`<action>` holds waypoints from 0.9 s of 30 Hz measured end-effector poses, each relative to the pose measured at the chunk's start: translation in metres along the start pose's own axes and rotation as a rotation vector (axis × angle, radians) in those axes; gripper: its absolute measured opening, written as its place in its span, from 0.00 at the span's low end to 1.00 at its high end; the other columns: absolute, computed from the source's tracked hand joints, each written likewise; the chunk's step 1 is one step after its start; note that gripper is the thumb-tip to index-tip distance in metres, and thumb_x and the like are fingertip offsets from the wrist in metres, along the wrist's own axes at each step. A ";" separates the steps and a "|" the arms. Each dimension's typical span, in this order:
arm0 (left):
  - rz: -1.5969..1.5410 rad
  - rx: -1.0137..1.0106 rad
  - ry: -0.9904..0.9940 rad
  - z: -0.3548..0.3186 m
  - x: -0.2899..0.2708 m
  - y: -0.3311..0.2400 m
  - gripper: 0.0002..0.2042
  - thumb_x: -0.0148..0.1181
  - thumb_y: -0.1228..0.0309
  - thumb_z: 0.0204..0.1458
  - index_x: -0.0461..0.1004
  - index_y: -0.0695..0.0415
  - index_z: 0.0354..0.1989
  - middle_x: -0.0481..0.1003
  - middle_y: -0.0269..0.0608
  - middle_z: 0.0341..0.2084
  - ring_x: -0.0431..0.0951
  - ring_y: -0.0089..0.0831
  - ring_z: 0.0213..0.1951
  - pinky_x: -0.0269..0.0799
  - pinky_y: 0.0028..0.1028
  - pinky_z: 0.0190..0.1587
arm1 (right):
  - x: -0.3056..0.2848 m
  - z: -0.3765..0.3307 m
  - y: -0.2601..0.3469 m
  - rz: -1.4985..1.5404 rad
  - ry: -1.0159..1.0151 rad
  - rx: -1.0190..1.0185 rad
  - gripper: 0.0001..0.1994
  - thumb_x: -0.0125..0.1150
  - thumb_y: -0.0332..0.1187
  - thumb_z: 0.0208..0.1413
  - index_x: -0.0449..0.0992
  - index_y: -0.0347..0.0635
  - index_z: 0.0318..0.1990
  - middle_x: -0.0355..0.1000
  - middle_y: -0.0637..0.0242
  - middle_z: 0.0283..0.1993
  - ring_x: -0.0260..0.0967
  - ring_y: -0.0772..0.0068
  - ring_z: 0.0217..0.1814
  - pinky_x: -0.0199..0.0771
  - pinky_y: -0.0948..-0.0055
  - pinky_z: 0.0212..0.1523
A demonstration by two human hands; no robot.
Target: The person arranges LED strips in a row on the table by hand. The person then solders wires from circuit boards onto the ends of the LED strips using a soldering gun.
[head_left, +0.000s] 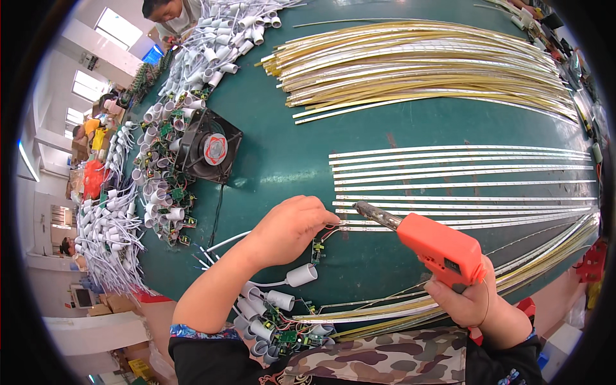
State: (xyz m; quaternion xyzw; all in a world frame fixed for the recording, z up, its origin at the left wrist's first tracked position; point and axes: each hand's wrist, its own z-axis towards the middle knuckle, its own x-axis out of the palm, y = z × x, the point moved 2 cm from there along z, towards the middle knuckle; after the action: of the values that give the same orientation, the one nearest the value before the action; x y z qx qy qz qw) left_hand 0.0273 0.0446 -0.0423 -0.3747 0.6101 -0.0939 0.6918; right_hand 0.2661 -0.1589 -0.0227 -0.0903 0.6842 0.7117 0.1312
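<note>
Where the forearms enter from the lower edge, the right hand point(471, 298) is seen closed around the grip of an orange soldering gun point(439, 247), whose metal tip point(361, 208) is pointed left and rests at the near ends of the white strips. The left hand point(292, 226) is curled palm down, its fingertips pinched on red and black wires at the same strip ends; a small green circuit board point(317, 250) hangs just below it, joined by a cable to a white lamp socket point(301, 274). More sockets with boards are heaped near the left elbow. White LED strips point(462, 183) are laid parallel on the green table point(289, 154). Farther off, a black fan point(208, 147), a pile of yellow strips point(423, 61) and white sockets are noted.
</note>
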 end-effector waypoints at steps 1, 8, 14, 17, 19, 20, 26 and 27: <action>0.010 0.019 0.007 0.001 0.000 -0.002 0.08 0.58 0.77 0.51 0.77 0.55 0.39 0.73 0.38 0.32 0.72 0.42 0.38 0.68 0.38 0.44 | 0.000 -0.001 -0.001 -0.009 -0.003 0.019 0.22 0.68 0.28 0.46 0.71 0.37 0.51 0.72 0.62 0.34 0.70 0.63 0.30 0.70 0.68 0.34; 0.131 0.047 -0.012 0.005 0.007 -0.003 0.08 0.64 0.77 0.46 0.78 0.56 0.36 0.71 0.38 0.28 0.72 0.39 0.36 0.68 0.36 0.40 | 0.001 -0.001 -0.001 -0.008 -0.007 0.047 0.22 0.69 0.29 0.46 0.72 0.38 0.50 0.72 0.63 0.33 0.70 0.64 0.30 0.70 0.69 0.34; 0.126 0.089 -0.170 0.001 0.013 -0.002 0.07 0.67 0.75 0.43 0.78 0.56 0.32 0.72 0.37 0.28 0.74 0.38 0.33 0.68 0.35 0.37 | 0.003 -0.001 -0.002 0.035 0.006 0.060 0.22 0.69 0.28 0.47 0.71 0.35 0.51 0.72 0.64 0.32 0.69 0.65 0.28 0.70 0.69 0.33; 0.191 0.174 -0.246 0.000 0.014 -0.001 0.07 0.67 0.76 0.42 0.79 0.56 0.31 0.73 0.36 0.27 0.75 0.38 0.33 0.69 0.35 0.37 | 0.004 0.003 0.000 -0.046 0.028 -0.054 0.23 0.69 0.28 0.46 0.70 0.35 0.51 0.72 0.64 0.32 0.69 0.64 0.28 0.70 0.69 0.32; 0.230 0.206 -0.210 0.000 0.015 -0.001 0.08 0.67 0.76 0.41 0.79 0.57 0.32 0.73 0.35 0.27 0.75 0.37 0.33 0.69 0.35 0.37 | 0.002 0.005 0.003 -0.093 0.056 -0.067 0.23 0.69 0.28 0.46 0.70 0.35 0.52 0.72 0.64 0.31 0.69 0.64 0.28 0.70 0.70 0.31; 0.230 0.205 -0.211 0.000 0.015 -0.001 0.08 0.67 0.76 0.41 0.79 0.57 0.32 0.73 0.35 0.27 0.75 0.37 0.33 0.69 0.35 0.37 | 0.002 0.006 0.004 -0.140 0.084 -0.081 0.24 0.69 0.28 0.46 0.70 0.35 0.52 0.72 0.63 0.31 0.69 0.64 0.28 0.70 0.70 0.31; 0.242 0.191 -0.195 0.000 0.016 -0.002 0.08 0.65 0.78 0.41 0.79 0.58 0.32 0.73 0.36 0.28 0.75 0.38 0.34 0.69 0.35 0.38 | 0.004 0.008 0.005 -0.115 0.116 -0.040 0.27 0.69 0.28 0.46 0.69 0.33 0.55 0.73 0.60 0.36 0.72 0.59 0.33 0.73 0.67 0.35; 0.247 0.186 -0.184 0.000 0.015 -0.002 0.08 0.65 0.79 0.40 0.78 0.58 0.32 0.73 0.37 0.28 0.75 0.38 0.34 0.70 0.35 0.38 | 0.004 0.009 0.005 -0.115 0.117 -0.040 0.27 0.69 0.28 0.46 0.69 0.33 0.55 0.73 0.60 0.36 0.72 0.59 0.33 0.73 0.67 0.35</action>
State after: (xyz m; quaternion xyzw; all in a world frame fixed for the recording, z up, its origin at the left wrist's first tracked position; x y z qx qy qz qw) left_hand 0.0314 0.0337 -0.0527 -0.2383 0.5742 -0.0296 0.7827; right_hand 0.2607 -0.1502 -0.0187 -0.1734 0.6700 0.7100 0.1300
